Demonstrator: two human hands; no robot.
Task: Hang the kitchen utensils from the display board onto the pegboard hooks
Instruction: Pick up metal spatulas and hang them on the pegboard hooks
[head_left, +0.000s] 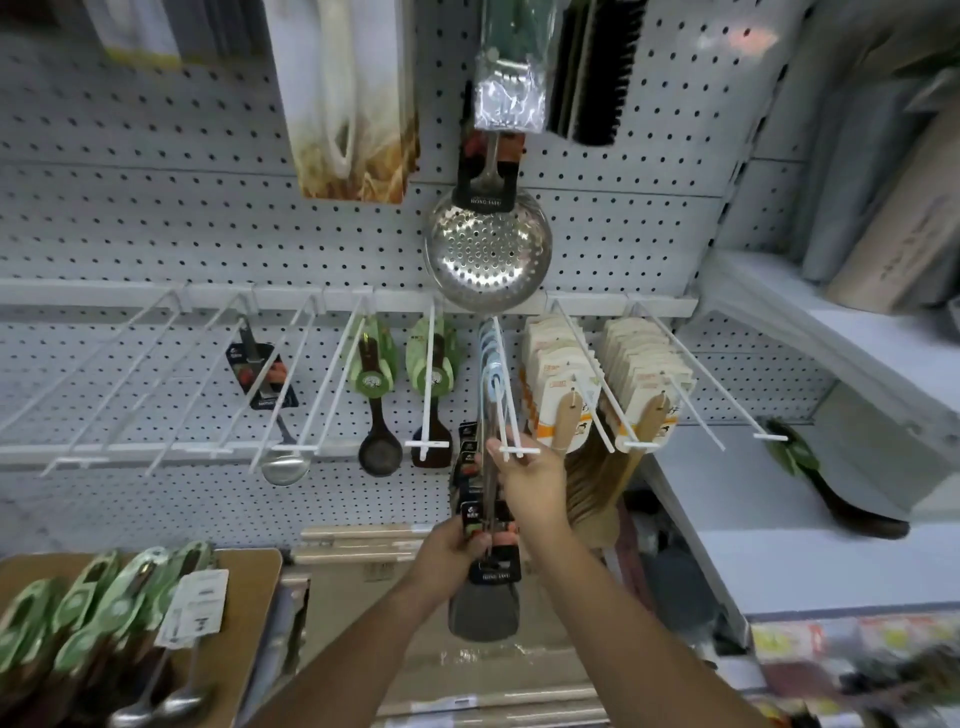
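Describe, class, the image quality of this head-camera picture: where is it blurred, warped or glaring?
Head view: wide-angle distortion bows the pegboard rails and splays the hooks; the lower right corner is smeared by motion blur; the perforated skimmer shows bright glare; the left hand and right hand with the spatulas are fairly sharp; lighting is even, shadows faint.

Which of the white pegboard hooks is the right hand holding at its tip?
The double-wire hook directly below the perforated steel skimmer, carrying blue-carded items. The right hand pinches its front crossbar; neighbouring hooks are untouched.
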